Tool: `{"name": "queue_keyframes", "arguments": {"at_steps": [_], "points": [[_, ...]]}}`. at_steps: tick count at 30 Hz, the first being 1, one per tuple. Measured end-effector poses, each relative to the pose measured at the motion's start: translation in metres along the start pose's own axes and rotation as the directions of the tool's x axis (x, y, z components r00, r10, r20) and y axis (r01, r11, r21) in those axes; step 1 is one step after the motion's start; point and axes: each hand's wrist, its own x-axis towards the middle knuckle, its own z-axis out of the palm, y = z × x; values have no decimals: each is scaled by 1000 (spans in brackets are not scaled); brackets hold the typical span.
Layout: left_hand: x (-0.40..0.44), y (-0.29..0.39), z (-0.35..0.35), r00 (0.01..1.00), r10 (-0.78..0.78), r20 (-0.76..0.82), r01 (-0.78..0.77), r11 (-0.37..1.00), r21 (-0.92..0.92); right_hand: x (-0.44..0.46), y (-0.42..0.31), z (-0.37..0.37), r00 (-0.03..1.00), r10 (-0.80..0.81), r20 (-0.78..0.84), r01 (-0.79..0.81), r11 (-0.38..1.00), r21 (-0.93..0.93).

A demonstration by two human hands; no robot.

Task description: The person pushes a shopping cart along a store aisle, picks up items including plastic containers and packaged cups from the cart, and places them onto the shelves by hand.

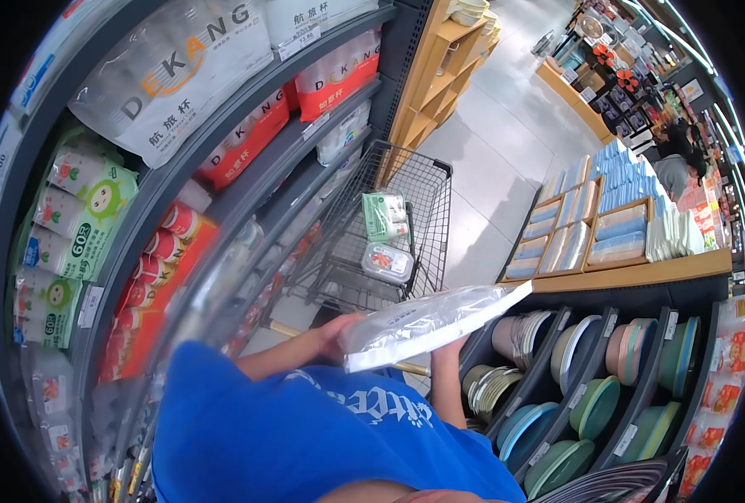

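Observation:
My left hand [336, 335] grips the near left end of a white plastic-wrapped pack [427, 325]. From below, my right hand [450, 348] holds the same pack toward its right side, and its fingers are mostly hidden behind it. The pack is tilted in front of my chest; its contents cannot be made out. Just beyond it stands a wire shopping cart [435, 197]. In the cart lie a green-and-white pack of cups [386, 216] and a clear plastic container pack [388, 262].
Shelves at the left carry large DEKANG cup packs [180, 80], red cup packs [251, 138] and green packs [79, 210]. At the right, a rack holds stacked bowls [594, 407] below a wooden-edged display of folded packs [620, 226]. A person [678, 159] is farther back.

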Motion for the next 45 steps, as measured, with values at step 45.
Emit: {"name": "queue_keyframes", "arguments": {"at_steps": [45], "points": [[-17,179,-123,-343,851,397,150,-368,918,39,16,40,978,124,-167,-192,843,-502]]}}
